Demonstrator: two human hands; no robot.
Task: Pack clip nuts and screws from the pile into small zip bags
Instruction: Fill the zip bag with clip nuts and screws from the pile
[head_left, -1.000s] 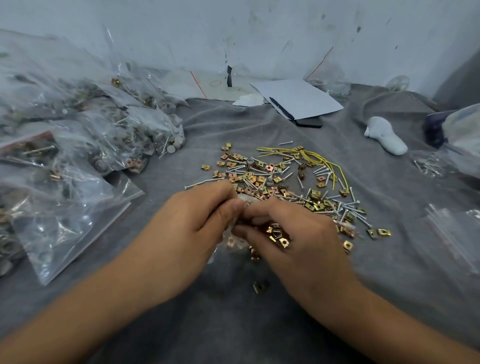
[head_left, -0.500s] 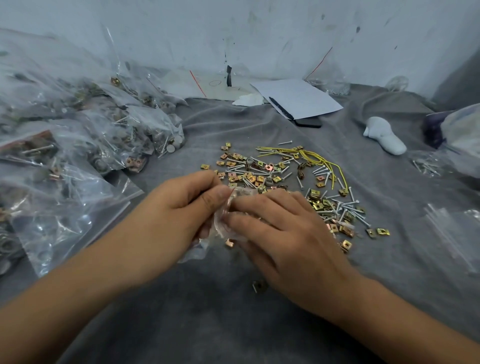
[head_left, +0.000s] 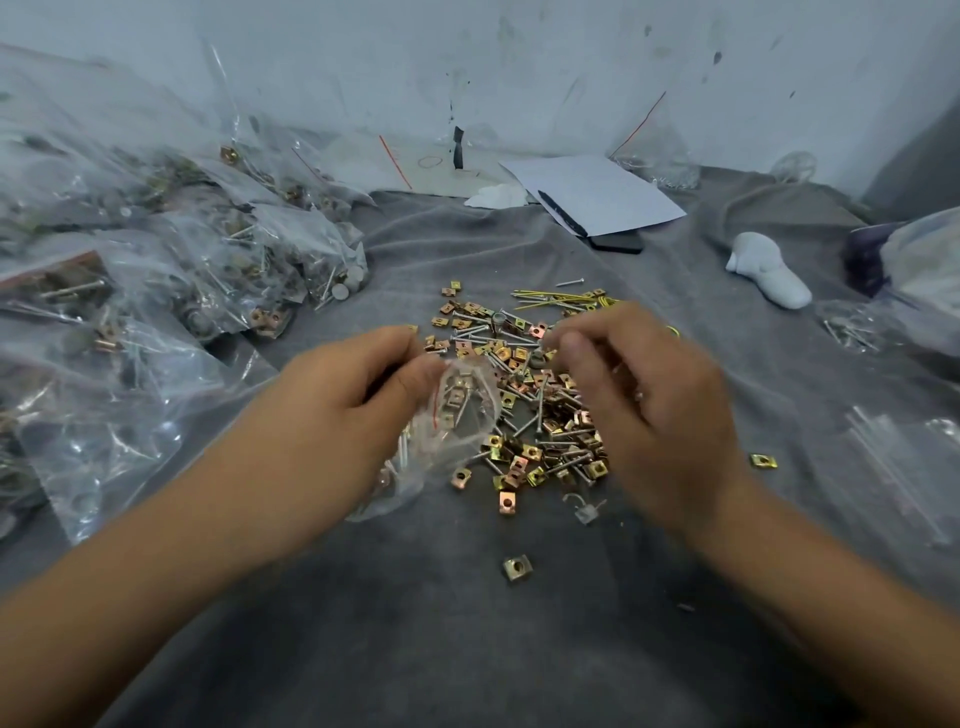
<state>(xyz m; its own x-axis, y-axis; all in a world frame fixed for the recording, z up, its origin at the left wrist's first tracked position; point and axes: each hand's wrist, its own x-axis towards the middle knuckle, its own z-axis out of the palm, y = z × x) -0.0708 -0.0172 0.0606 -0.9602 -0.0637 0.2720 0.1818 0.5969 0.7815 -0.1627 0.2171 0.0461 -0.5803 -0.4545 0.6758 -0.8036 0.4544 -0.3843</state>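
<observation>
Over grey cloth (head_left: 467, 649), left hand (head_left: 332, 410) pinching zip bag (head_left: 457, 415), right hand (head_left: 644, 395) curled over pile (head_left: 524, 364), blurred

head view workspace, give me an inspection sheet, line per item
surface: wrinkled grey cloth covers the work area.
job's things: pile of clip nuts and screws at centre; small zip bag, clear, some parts already inside; one stray clip nut nearer the person.
clutter: filled bags heaped at left; paper sheet and a dark flat object at the back; white object at right; empty bags far right.
grips: left hand pinches the bag; right hand curled over the pile, blurred, contents unclear.
cables: yellow ties at the pile's far edge.
surroundings: scuffed white wall behind.
</observation>
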